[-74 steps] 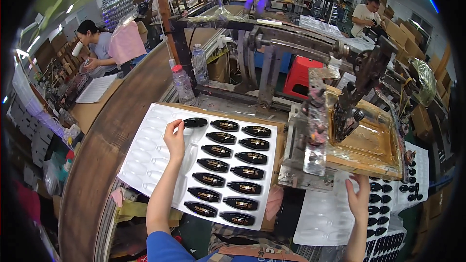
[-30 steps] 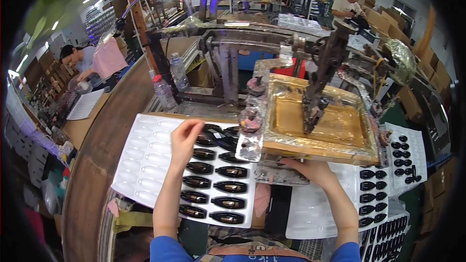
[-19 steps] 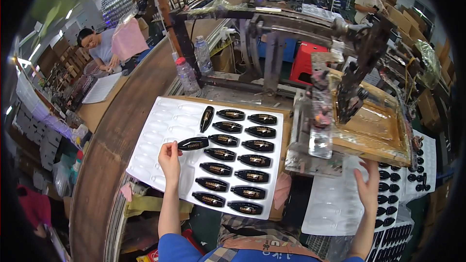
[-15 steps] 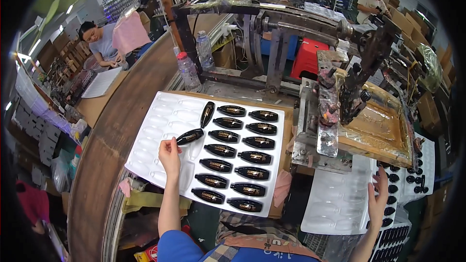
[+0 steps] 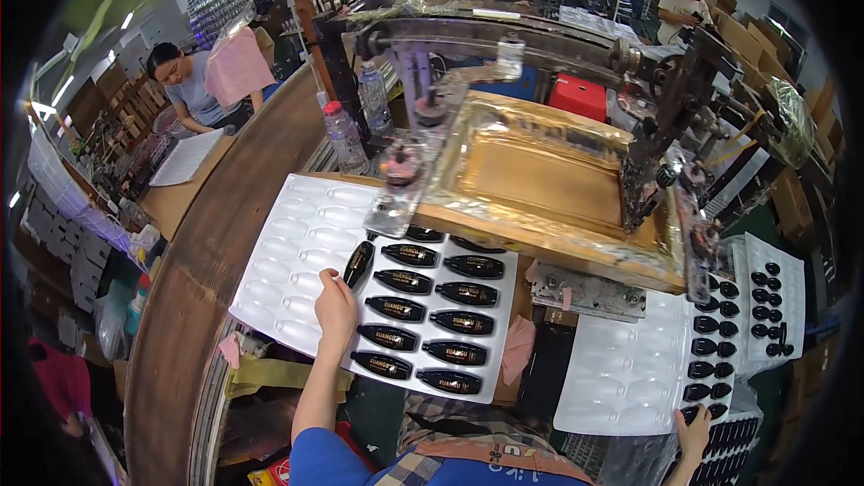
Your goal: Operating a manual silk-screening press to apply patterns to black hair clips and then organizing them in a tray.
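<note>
My left hand [image 5: 336, 308] pinches the lower end of a glossy black bottle [image 5: 359, 261] with gold print. This bottle stands at a slant over the white moulded tray [image 5: 286, 256]. Beside it lie two columns of matching printed bottles [image 5: 396, 309], their upper ones hidden under the screen frame. At lower right, the fingers of my right hand [image 5: 693, 435] close on a black bottle [image 5: 689, 414] at the near end of a second white tray [image 5: 621, 360]. More black bottles [image 5: 706, 346] lie in pairs along that tray's right side.
A wooden-edged printing screen [image 5: 540, 175] on a metal arm hangs over the trays' far part. Beneath its near edge is a metal fixture [image 5: 585, 292]. Clear plastic bottles [image 5: 345, 139] stand behind the left tray. A curved brown belt [image 5: 193, 306] runs left; a person [image 5: 184, 81] works beyond it.
The printing screen has swung left and now covers part of the bottles. My left hand has moved slightly right and down with its bottle, now more upright. My right hand has dropped to a black bottle.
</note>
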Demonstrator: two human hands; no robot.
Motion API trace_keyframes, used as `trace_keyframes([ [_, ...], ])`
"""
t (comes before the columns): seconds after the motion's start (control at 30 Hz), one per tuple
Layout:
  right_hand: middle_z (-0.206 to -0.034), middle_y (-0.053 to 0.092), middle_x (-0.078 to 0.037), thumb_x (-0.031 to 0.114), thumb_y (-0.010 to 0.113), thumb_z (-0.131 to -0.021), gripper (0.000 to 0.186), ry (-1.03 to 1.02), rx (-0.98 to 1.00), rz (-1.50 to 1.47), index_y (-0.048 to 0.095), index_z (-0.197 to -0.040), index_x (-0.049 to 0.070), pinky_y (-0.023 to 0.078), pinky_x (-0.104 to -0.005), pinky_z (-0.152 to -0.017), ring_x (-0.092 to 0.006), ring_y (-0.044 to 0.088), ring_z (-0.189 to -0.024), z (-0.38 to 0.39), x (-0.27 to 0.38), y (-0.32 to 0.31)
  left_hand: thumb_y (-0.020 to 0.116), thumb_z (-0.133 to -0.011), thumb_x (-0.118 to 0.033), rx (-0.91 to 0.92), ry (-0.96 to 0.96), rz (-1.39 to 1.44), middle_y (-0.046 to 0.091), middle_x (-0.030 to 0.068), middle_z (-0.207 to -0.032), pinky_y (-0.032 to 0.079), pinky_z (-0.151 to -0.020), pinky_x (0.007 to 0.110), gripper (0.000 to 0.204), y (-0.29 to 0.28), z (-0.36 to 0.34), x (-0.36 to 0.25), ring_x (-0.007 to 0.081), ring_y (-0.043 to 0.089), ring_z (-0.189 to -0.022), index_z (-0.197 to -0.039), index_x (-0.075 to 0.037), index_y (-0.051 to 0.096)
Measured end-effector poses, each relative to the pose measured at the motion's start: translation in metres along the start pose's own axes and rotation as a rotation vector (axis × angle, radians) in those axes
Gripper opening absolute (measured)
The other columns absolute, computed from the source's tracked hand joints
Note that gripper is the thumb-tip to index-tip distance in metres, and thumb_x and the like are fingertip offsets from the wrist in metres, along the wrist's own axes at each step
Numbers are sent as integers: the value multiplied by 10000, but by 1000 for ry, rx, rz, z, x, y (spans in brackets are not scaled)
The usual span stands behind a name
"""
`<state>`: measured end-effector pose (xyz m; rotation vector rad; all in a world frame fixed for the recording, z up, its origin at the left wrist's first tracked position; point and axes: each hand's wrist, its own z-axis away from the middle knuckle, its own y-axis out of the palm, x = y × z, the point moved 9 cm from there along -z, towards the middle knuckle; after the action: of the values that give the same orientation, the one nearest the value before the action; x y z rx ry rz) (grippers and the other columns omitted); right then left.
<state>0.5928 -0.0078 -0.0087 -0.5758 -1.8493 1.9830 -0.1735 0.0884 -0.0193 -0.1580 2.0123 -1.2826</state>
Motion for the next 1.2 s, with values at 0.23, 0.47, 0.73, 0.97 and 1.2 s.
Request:
trace_keyframes([
  [0.23, -1105, 447, -208, 264, 433, -871, 343, -123, -67, -437, 450, -1076, -11, 368, -357, -849, -352, 467, -989, -7, -8, -6, 448, -833, -121, -18, 85, -118, 542, 187, -555, 404, -510, 445, 213, -24, -2, -35, 377, 549, -552, -1016, -30, 390],
  [0.47, -1132, 472, -111, 136, 449, -861, 287, -272, -134, -868, 481, -1112, 0, 379, -254, -836, -201, 471, -1009, -6, 102, -98, 566, -782, -149, 234, 875, 561, 584, 175, -932, 441, -723, 358, 238, -2, 19, -264, 272, 577, -837, -972, -9, 537],
  [0.73, -954, 589, -106, 183, 696, -671, 409, -785, -35, -945, 564, -1003, -17, 428, -291, -753, -192, 546, -907, -10, 282, -140, 546, -818, -130, 202, 973, 858, 594, 95, -886, 438, -762, 273, 207, 9, -4, -306, 182, 568, -818, -983, -6, 554],
  [0.97, -1020, 574, -107, 221, 708, -686, 439, -954, 130, -806, 546, -1033, 7, 383, -326, -844, -215, 521, -963, 17, 397, -147, 534, -833, -99, 545, 438, 1231, 589, 56, -864, 436, -744, 237, 153, 2, -38, -264, 128, 557, -806, -945, 2, 561],
  [1.2, -900, 602, -150, 357, 660, -715, 463, -986, 60, -798, 566, -985, -7, 436, -330, -725, -273, 572, -818, 25, 396, -143, 517, -846, -53, -250, -7, 972, 547, 25, -797, 406, -661, 193, 74, -68, 13, -29, 72, 496, -721, -862, 15, 543],
])
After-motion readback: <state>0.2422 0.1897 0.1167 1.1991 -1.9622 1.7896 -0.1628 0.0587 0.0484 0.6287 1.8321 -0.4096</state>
